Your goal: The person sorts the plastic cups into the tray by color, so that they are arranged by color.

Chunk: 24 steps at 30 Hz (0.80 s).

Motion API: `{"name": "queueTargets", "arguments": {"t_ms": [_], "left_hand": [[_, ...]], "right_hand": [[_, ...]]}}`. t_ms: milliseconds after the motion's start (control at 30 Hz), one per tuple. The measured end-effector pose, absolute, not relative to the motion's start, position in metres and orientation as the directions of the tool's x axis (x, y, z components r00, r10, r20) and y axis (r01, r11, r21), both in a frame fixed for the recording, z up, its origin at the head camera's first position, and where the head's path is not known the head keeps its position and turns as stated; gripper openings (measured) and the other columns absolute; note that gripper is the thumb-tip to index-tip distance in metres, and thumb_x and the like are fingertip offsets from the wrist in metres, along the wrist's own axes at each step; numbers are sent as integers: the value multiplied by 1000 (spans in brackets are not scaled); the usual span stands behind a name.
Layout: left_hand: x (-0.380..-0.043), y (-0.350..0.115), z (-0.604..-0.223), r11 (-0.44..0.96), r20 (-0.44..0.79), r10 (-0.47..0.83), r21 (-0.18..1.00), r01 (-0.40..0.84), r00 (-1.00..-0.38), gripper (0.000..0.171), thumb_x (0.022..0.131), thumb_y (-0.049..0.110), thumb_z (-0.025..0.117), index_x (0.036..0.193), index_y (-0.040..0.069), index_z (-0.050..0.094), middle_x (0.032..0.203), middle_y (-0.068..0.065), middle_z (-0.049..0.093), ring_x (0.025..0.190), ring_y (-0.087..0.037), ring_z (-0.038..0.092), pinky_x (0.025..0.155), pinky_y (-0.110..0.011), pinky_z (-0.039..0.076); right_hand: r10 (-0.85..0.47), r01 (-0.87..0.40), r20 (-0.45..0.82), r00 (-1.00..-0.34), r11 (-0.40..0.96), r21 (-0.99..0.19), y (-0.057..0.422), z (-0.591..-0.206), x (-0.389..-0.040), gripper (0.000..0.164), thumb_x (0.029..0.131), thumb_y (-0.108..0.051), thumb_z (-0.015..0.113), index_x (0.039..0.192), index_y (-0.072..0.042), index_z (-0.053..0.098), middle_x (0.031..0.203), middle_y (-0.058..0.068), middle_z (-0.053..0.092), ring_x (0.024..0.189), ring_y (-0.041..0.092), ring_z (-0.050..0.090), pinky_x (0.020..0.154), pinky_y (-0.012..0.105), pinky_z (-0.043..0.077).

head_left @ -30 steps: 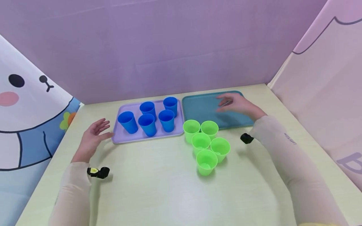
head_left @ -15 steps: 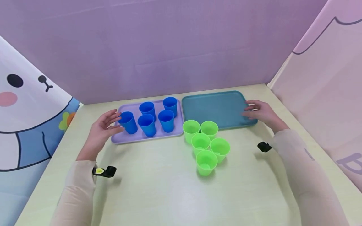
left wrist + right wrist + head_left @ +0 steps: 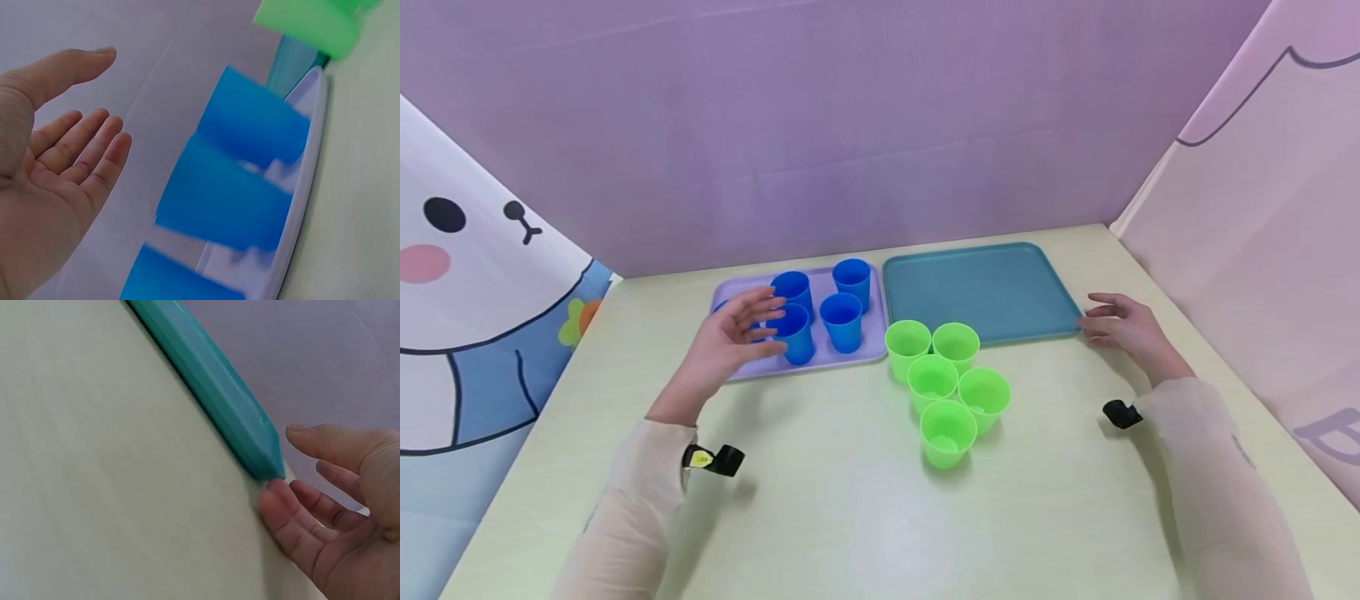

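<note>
Past the bent fingers of the left hand (image 3: 726, 346), five blue cups (image 3: 842, 323) were arranged upright on a lavender tray (image 3: 874, 339), the leftmost being mostly covered by those fingers in the head view. The left fingers were held gently bent, side by side, with the thumb spread away from them; in the left wrist view, a gap was left between them and the cups. Farther to the right of the left fingertips, a teal tray (image 3: 977, 287) was laid beside the lavender one. Its near right corner was faced by the fingertips of the right hand (image 3: 1131, 333), whose fingers were loosely bent, with the thumb spread apart; whether the corner was touched could not be told. Between both sets of fingers, five green cups (image 3: 933, 385) were clustered upright on the pale table (image 3: 820, 508). Behind the left fingers, a black wrist camera (image 3: 722, 460) was worn at a pale sleeve (image 3: 625, 517).
</note>
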State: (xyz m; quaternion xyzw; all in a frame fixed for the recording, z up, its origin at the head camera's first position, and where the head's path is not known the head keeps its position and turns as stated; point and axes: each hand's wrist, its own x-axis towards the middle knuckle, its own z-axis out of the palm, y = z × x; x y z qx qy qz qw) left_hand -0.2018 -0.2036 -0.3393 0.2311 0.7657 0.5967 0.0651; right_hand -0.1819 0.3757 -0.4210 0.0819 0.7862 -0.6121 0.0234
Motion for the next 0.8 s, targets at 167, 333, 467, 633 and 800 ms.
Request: {"name": "queueTargets", "arguments": {"t_ms": [167, 333, 467, 633, 800], "left_hand": [[-203, -179, -341, 200, 116, 489, 950, 240, -865, 72, 86, -8, 72, 150, 0, 38, 144, -23, 49, 131, -40, 48, 107, -38, 46], [-203, -157, -347, 211, 71, 547, 953, 219, -834, 70, 87, -7, 71, 149, 0, 39, 144, -19, 51, 132, -39, 48, 110, -57, 38], [-204, -141, -354, 209, 65, 581, 951, 226, -811, 70, 87, -4, 73, 149, 0, 41, 146, -18, 50, 133, -42, 46, 110, -60, 36], [-204, -124, -364, 180, 72, 609, 957, 226, -790, 69, 85, -5, 74, 147, -1, 43, 146, -18, 50, 134, -44, 44, 111, -58, 36], [-207, -108, -370, 173, 91, 637, 951, 257, -766, 68, 84, -6, 75, 145, -2, 45, 147, -20, 48, 135, -35, 45, 112, -51, 38]], "right_hand": [[81, 152, -153, -985, -14, -988, 378, -426, -178, 74, 93, -3, 69, 151, 6, 25, 99, -4, 67, 81, 11, 71, 73, 26, 61], [67, 142, -152, -986, -129, -981, 378, -430, -177, 47, 93, 4, 66, 134, 1, 45, 91, -3, 72, 78, 13, 72, 71, 26, 61], [78, 159, -173, -982, -157, -975, 377, -432, -178, 32, 93, 6, 64, 122, -1, 52, 86, 1, 73, 75, 13, 72, 70, 24, 61], [83, 192, -204, -975, -139, -972, 377, -432, -178, 18, 95, 2, 64, 110, -7, 62, 84, 4, 74, 75, 13, 73, 72, 23, 60], [72, 207, -218, -973, -132, -969, 377, -428, -178, 17, 95, 3, 63, 102, -12, 67, 84, 4, 75, 76, 13, 73, 73, 23, 60]]}}
